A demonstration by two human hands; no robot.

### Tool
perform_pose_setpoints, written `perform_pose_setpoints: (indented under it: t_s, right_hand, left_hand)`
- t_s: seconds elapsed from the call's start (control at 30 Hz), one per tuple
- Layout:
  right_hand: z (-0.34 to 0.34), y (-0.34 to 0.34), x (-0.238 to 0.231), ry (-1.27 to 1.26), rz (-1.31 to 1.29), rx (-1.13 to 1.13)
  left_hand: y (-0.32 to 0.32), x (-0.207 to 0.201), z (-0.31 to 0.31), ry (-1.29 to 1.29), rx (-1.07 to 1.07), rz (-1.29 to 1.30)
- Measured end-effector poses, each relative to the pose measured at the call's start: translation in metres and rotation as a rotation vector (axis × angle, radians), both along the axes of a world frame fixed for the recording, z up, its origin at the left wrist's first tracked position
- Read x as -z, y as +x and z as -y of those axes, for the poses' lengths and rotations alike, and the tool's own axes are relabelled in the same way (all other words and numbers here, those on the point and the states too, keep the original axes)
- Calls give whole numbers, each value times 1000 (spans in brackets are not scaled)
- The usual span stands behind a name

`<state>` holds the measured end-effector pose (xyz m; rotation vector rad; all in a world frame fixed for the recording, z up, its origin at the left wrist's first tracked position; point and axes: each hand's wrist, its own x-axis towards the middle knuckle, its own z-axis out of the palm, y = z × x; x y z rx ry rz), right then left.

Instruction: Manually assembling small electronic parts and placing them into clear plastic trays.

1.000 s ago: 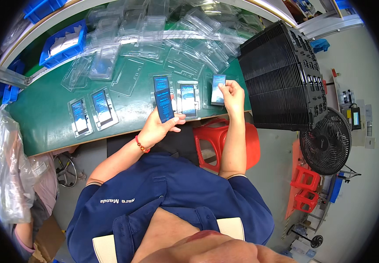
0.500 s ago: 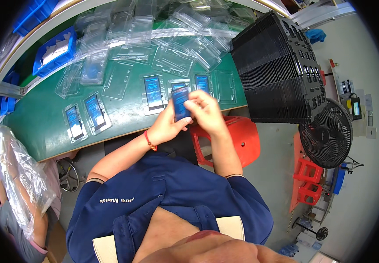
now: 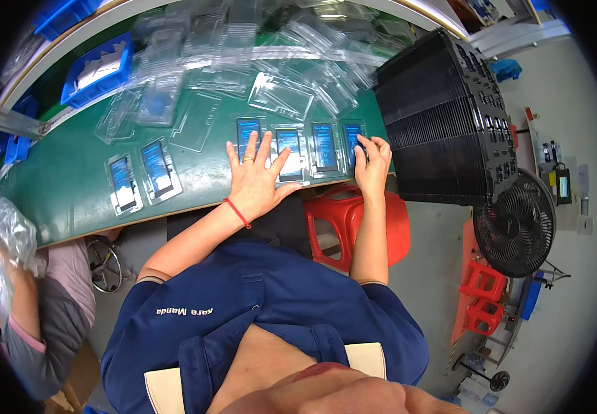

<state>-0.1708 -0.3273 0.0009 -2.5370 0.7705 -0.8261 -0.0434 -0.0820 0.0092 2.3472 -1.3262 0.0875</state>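
Several dark phone-sized screen panels with blue faces lie in clear plastic trays along the table's near edge. My left hand (image 3: pixel 256 181) is open, fingers spread, palm down. Its fingertips reach one screen panel (image 3: pixel 249 129) and its thumb lies by the lower end of the neighbouring panel (image 3: pixel 288 148). A third panel (image 3: pixel 324 146) rests between my hands. My right hand (image 3: pixel 373 165) has bent fingers closed at the right edge of the rightmost screen panel (image 3: pixel 351 140), which sits in its tray; the fingers partly cover it.
Two more trayed panels lie at left, one of them a screen panel (image 3: pixel 154 168). Clear empty trays (image 3: pixel 281 95) pile up behind. A tall stack of black trays (image 3: pixel 436 117) borders the table's right end. A red stool (image 3: pixel 388 228) stands below; a co-worker's sleeve (image 3: pixel 40 338) is at left.
The screen panel held between both hands now lies in the rightmost tray, with my right hand still at it. My left hand has let go, spread its fingers and shifted left.
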Motion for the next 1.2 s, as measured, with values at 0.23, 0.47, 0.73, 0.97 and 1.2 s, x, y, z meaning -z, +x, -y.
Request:
perform_pose_setpoints:
  t_s: [0.23,0.47,0.73,0.97,1.2]
  right_hand:
    - [-59,-8,-3,-91,-45,-56]
    - [-100,11,-2,-173,-93,-83]
    - [-129,36,2,-238,-160,-107]
    - [-143,51,-3,-274,-244,-64]
    - [-201,59,-50,-281,-352,-493]
  left_hand:
    - [6,0,-28,31,15,-18]
    - [19,-14,-91,-50,-331,25]
    - [43,3,-138,7,-491,14]
    - [53,-4,-151,-3,-494,-3]
    - [69,-29,-162,-81,-439,-65]
